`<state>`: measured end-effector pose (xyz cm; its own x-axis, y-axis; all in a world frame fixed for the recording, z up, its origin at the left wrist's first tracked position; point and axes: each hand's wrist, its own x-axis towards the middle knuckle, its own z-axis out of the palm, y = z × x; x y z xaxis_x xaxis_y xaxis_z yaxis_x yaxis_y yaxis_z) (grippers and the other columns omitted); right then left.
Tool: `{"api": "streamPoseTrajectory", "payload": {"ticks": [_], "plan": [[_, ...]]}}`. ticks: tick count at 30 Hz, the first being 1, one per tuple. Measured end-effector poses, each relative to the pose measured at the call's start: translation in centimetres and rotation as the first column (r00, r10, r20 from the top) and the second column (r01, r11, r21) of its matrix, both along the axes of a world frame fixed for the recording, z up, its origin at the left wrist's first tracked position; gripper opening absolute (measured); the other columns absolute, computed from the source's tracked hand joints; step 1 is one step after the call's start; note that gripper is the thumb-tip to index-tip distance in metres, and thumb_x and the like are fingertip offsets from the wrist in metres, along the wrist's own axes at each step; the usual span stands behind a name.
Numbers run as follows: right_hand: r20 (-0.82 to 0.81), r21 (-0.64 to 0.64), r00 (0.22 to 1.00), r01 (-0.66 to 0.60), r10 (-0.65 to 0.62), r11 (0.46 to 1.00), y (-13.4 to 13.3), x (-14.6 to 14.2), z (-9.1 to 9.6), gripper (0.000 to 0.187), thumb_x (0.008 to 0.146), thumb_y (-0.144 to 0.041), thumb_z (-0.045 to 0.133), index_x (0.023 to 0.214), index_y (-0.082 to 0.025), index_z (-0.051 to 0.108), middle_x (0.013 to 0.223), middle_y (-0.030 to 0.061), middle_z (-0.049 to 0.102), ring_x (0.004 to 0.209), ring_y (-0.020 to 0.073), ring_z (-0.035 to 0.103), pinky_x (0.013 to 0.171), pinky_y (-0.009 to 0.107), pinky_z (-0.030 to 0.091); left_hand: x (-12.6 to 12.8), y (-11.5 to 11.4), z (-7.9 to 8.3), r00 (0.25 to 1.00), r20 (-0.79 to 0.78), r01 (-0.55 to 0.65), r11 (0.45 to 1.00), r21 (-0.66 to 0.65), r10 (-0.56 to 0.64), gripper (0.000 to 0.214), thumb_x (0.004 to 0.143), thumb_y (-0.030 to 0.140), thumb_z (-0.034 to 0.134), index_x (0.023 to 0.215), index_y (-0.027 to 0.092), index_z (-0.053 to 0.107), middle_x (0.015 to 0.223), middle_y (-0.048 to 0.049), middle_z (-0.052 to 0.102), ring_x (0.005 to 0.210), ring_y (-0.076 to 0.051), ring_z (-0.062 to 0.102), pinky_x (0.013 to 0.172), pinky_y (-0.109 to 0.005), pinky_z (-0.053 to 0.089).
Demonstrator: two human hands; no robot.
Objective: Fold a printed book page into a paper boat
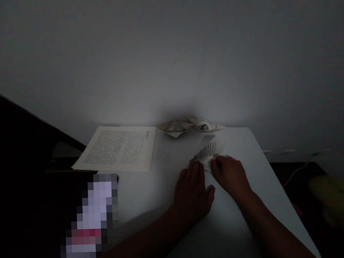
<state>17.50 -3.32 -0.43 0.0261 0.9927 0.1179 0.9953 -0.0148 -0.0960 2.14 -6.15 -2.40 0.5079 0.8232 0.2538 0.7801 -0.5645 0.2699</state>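
A folded sheet of printed paper lies on the white table, with a triangular flap standing up at its far side. My left hand rests flat with fingers stretched forward, their tips at the paper's near left edge and the thumb apart. Curled fingers of my right hand press on the paper's right side, hiding part of it. Beyond the hands, two folded paper boats sit side by side against the wall, the right-hand boat slightly overlapping its neighbour.
Several printed sheets lie in a stack at the table's back left, reaching over its left edge. A pixelated object is near the left edge. A pale wall borders the table's back. Dark areas flank both sides; a cable runs at right.
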Motion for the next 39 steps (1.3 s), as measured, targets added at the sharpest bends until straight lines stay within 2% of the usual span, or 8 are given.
{"api": "streamPoseTrajectory", "payload": {"ticks": [12, 22, 28, 33, 39], "plan": [[0.013, -0.012, 1.0, 0.012, -0.012, 1.0, -0.06, -0.04, 0.01, 0.03, 0.089, -0.031, 0.038, 0.069, -0.019, 0.057, 0.07, 0.0072, 0.066, 0.072, 0.0223, 0.061, 0.064, 0.033, 0.031, -0.47, 0.51, 0.63, 1.0, -0.016, 0.009, 1.0, -0.017, -0.009, 0.065, 0.082, 0.047, 0.049, 0.131, 0.006, 0.04, 0.135, -0.0204, 0.046, 0.123, -0.032, 0.042, 0.09, -0.046, 0.043], [0.01, -0.032, 1.0, 0.016, -0.016, 0.999, -0.01, 0.02, 0.08, 0.031, 0.089, -0.031, 0.038, 0.068, -0.019, 0.057, 0.07, 0.0067, 0.066, 0.071, 0.021, 0.061, 0.064, 0.032, 0.031, -0.75, 0.53, 0.06, 1.0, 0.005, 0.016, 1.0, 0.019, -0.016, 0.066, 0.082, 0.047, 0.049, 0.129, 0.001, 0.04, 0.135, -0.0238, 0.044, 0.122, -0.034, 0.043, 0.093, -0.048, 0.042], [0.025, -0.038, 0.999, 0.023, -0.022, 0.999, -0.13, 0.01, 0.13, 0.032, 0.09, -0.032, 0.037, 0.069, -0.019, 0.057, 0.071, 0.0068, 0.067, 0.072, 0.0216, 0.061, 0.065, 0.032, 0.031, -0.81, 0.45, 0.2, 1.0, 0.017, 0.019, 1.0, 0.003, -0.019, 0.066, 0.081, 0.046, 0.05, 0.13, 0.003, 0.039, 0.135, -0.0232, 0.045, 0.122, -0.034, 0.044, 0.093, -0.047, 0.042], [0.013, -0.051, 1.0, 0.027, -0.026, 0.998, -0.05, 0.03, 0.12, 0.033, 0.09, -0.033, 0.036, 0.068, -0.019, 0.056, 0.071, 0.006, 0.066, 0.072, 0.0212, 0.061, 0.065, 0.032, 0.031, -0.85, 0.73, 0.3, 0.999, -0.007, 0.045, 0.999, 0.002, -0.045, 0.07, 0.081, 0.048, 0.052, 0.13, 0.0, 0.039, 0.135, -0.0238, 0.045, 0.123, -0.034, 0.043, 0.093, -0.046, 0.042], [0.014, -0.052, 1.0, 0.021, -0.02, 0.998, -0.02, -0.03, 0.28, 0.033, 0.09, -0.033, 0.036, 0.069, -0.02, 0.056, 0.071, 0.0065, 0.066, 0.073, 0.0218, 0.061, 0.066, 0.032, 0.032, -1.01, 0.85, 0.61, 0.998, -0.032, 0.056, 0.998, -0.031, -0.057, 0.064, 0.081, 0.048, 0.053, 0.128, 0.005, 0.044, 0.135, -0.0215, 0.045, 0.122, -0.033, 0.044, 0.092, -0.045, 0.043]]}}
